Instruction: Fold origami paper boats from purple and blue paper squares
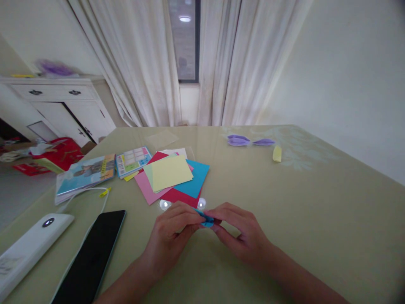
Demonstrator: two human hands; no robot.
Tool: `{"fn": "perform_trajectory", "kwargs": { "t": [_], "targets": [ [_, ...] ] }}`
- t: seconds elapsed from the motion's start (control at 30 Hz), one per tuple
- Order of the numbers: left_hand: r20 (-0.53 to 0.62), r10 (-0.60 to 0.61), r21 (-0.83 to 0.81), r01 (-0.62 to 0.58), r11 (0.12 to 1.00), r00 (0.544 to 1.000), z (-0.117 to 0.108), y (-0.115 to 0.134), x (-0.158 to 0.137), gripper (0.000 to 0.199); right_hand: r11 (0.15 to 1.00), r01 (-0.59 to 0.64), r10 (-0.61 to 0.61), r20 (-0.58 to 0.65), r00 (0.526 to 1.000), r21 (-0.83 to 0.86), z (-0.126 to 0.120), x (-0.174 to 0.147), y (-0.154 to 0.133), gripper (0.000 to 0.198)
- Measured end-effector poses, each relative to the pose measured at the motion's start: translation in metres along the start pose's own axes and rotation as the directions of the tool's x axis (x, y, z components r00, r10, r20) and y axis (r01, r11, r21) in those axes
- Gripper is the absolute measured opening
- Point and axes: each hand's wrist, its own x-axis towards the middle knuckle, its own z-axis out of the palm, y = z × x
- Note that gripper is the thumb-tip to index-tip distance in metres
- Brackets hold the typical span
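A small piece of folded blue paper (207, 221) is held between my two hands, above the near middle of the table. My left hand (177, 230) pinches its left side with thumb and fingers. On the right side, the fingertips and thumb of my right hand (238, 230) close on it too. Fingers hide much of the paper, so its full shape cannot be made out. Just beyond my hands lies a loose pile of coloured sheets, with a pale yellow sheet (172, 172) on top and blue (198, 177), red and pink ones under it.
Purple folded paper pieces (238, 140) and a small yellow piece (277, 154) lie at the table's far right. To the left are a black phone (95, 253), a white power bank (34, 249) with a cable, a booklet (85, 173) and a printed packet (133, 161).
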Motion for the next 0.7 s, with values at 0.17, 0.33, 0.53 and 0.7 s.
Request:
{"fn": "perform_trajectory", "kwargs": {
  "t": [0.17, 0.33, 0.53, 0.7],
  "targets": [
    [-0.021, -0.06, 0.02, 0.061, 0.998, 0.998, 0.0, 0.0012, -0.0017, 0.012, 1.0, 0.013, -0.013, 0.004, 1.0, -0.01, -0.0003, 0.0005, 0.0007, 0.036],
    [-0.025, -0.037, -0.044, 0.036, 0.998, 0.999, 0.0017, 0.0043, -0.0002, 0.007, 0.999, 0.024, -0.025, -0.009, 1.0, -0.021, 0.0005, 0.0015, 0.0001, 0.035],
    [-0.037, -0.054, -0.027, 0.053, 0.998, 0.998, 0.004, 0.0028, -0.0028, 0.011, 0.998, 0.054, -0.054, 0.001, 0.999, -0.046, 0.0025, 0.0015, -0.0012, 0.037],
    [-0.063, -0.09, -0.002, 0.09, 0.996, 0.994, 0.004, 0.0043, -0.0022, 0.011, 0.998, 0.031, -0.032, -0.015, 0.999, -0.056, 0.0034, 0.0008, -0.0006, 0.037]
  ]
}}
